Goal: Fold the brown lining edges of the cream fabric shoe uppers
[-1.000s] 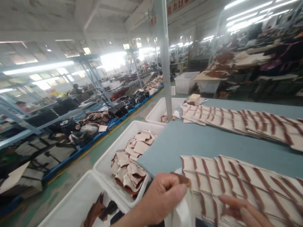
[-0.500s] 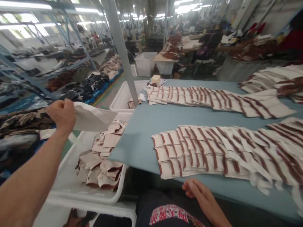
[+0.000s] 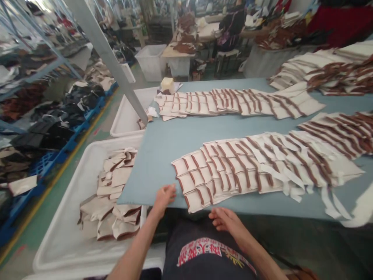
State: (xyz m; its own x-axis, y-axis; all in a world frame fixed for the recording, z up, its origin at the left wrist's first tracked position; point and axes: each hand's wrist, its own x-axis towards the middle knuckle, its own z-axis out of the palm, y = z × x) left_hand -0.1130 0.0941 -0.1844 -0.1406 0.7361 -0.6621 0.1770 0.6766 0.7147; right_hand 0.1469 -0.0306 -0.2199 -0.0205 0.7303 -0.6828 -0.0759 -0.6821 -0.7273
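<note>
Cream-and-brown panels (image 3: 250, 165) fanned out to the table (image 3: 163, 144) front edge
Decent bare patch left of 'em; left hand (image 3: 164, 196), right hand (image 3: 223, 219) both loosely open nearby.

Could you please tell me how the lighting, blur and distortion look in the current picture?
Head view: light is even across the table, with dark shadow beneath it; head view: the left hand and right hand look slightly soft; head view: the person at the back is hazy; head view: the pole leans, perhaps from camera tilt or lens distortion.
</note>
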